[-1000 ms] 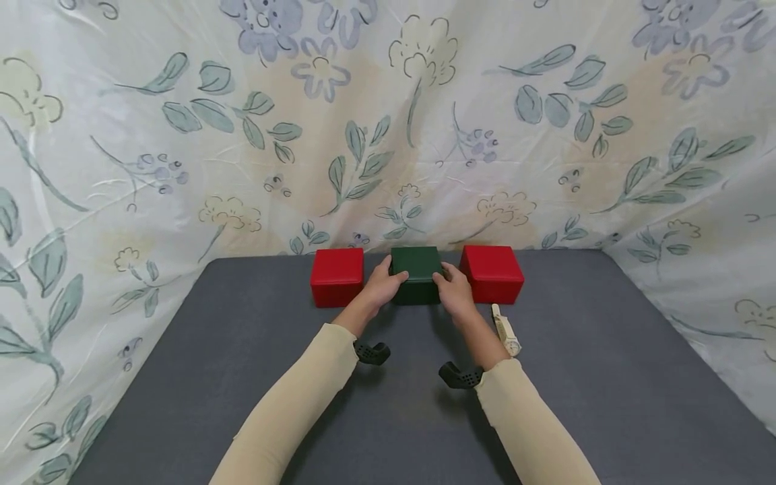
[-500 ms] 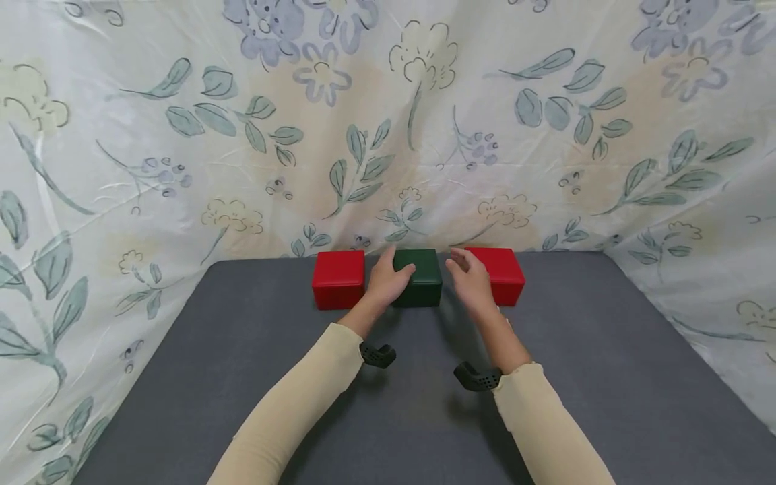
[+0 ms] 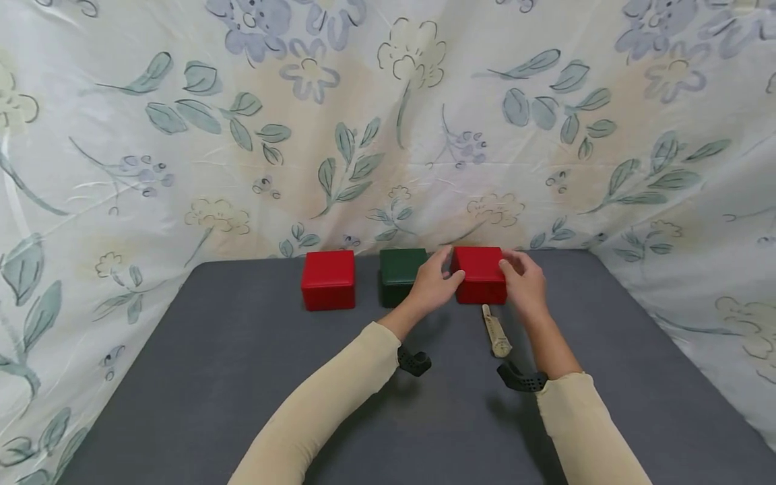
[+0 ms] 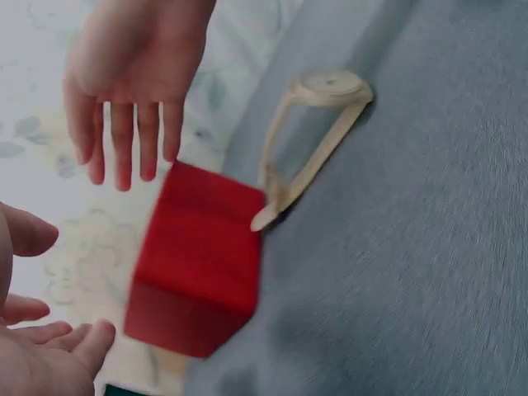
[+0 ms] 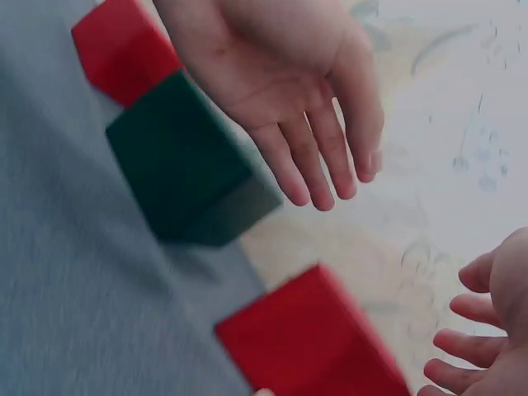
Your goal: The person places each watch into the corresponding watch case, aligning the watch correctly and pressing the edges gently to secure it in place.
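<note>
Three boxes stand in a row at the table's far edge: a left red box (image 3: 328, 279), a dark green box (image 3: 400, 273) and a right red box (image 3: 481, 269). My left hand (image 3: 434, 283) is at the left side of the right red box, partly covering the green one. At that box's right side is my right hand (image 3: 526, 283). Both wrist views show the fingers extended, with gaps between the hands and the red box (image 4: 202, 256). A cream wristwatch (image 3: 497, 333) lies in front of the right red box, its strap end close to it.
The grey table (image 3: 212, 377) ends just behind the boxes, where a floral cloth (image 3: 339, 135) hangs. More of this cloth runs down the left and right sides. Each wrist wears a black camera mount (image 3: 523, 378).
Both hands have left the green box, the right hand first, and moved right to either side of the right red box. The wristwatch, covered by the right arm half a second ago, shows again.
</note>
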Available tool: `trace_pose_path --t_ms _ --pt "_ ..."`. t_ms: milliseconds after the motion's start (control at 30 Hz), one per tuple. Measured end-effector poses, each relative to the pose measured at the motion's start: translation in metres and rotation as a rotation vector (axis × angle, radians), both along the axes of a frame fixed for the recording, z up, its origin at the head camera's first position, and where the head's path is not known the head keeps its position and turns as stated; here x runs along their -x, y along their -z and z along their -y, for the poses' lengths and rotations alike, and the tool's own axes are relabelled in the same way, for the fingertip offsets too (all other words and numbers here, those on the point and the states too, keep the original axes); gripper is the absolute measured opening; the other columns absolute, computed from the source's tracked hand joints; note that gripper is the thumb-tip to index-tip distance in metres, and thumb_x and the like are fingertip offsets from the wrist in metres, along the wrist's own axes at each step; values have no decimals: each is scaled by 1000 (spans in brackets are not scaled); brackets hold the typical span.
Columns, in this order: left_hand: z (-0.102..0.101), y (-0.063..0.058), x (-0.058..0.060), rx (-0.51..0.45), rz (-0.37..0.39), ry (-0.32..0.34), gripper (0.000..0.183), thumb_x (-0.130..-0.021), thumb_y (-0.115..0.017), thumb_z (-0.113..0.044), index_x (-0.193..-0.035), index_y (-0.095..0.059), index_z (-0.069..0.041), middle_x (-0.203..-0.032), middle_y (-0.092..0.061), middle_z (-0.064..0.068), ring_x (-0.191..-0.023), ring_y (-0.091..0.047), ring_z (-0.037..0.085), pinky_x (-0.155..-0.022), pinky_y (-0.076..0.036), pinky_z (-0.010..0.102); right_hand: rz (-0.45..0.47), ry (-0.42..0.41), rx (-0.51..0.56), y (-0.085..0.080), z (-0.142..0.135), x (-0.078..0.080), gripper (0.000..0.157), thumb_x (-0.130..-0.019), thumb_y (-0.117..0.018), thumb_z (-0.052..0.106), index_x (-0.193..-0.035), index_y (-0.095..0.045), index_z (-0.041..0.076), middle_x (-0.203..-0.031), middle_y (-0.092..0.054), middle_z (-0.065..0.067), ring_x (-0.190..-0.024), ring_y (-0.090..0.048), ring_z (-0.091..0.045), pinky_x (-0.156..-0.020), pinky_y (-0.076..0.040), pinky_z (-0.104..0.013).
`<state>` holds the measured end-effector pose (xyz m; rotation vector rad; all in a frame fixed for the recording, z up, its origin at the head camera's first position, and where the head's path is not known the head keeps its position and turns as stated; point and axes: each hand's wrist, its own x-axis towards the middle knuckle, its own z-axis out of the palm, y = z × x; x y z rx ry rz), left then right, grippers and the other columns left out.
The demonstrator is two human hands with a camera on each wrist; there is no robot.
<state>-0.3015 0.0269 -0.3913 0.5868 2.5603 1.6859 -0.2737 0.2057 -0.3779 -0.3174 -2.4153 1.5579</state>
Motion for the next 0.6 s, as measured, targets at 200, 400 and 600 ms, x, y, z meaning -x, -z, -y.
trace_pose_path --t_ms 200,400,600 --pt "-22 20 3 90 35 -25 64 -95 -58 -20 -151 -28 -10 -148 -43 7 -131 -46 25 -105 -46 42 65 -19 43 26 -19 5 54 -101 -45 34 -149 -35 11 -155 -35 -13 -144 -32 -31 -115 -33 -51" --pt "-34 35 5 68 132 -48 71 -95 -59 -21 -153 -21 -11 -149 -41 7 -133 -45 23 -109 -42 42 122 -100 55 51 -29 12 68 -100 -46 40 -155 -19 11 -157 -30 -18 -143 -33 -35 -115 -31 -53" --pt "-39 45 11 85 188 -65 68 -97 -56 -23 -154 -20 -11 -149 -42 8 -133 -45 24 -109 -41 42 130 -140 67 60 -29 15 70 -100 -46 43 -155 -16 12 -155 -33 -20 -139 -37 -36 -115 -30 -55"
